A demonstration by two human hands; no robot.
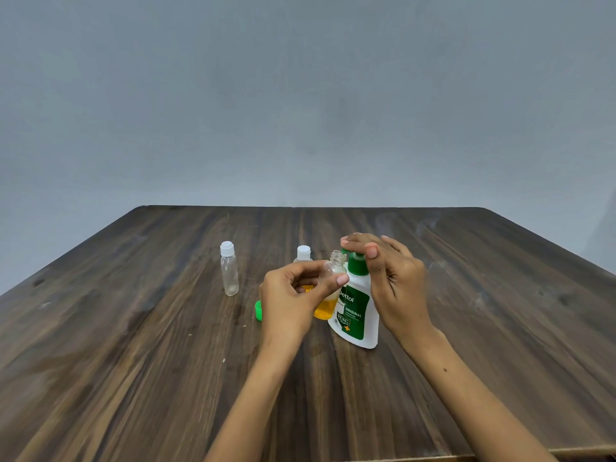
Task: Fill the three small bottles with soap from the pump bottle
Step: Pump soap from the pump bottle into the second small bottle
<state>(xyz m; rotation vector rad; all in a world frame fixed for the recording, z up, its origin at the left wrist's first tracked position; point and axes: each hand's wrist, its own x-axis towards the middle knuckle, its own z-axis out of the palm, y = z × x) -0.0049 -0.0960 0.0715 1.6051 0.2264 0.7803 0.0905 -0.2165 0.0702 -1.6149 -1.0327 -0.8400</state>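
Note:
A white pump bottle [358, 315] with a green label and green pump stands at the table's middle. My right hand [393, 281] lies over the pump head with straight fingers pressing on it. My left hand [293, 298] holds a small uncapped clear bottle [331, 285] tilted against the pump, its bottom holding yellow soap. Behind my left hand stands a second small bottle [303, 254] with a white cap, mostly hidden. A third small clear bottle [229, 269] with a white cap stands upright and empty at the left.
A green cap [258, 311] lies on the dark wooden table [133, 345] just left of my left hand. A grey wall rises behind the table's far edge.

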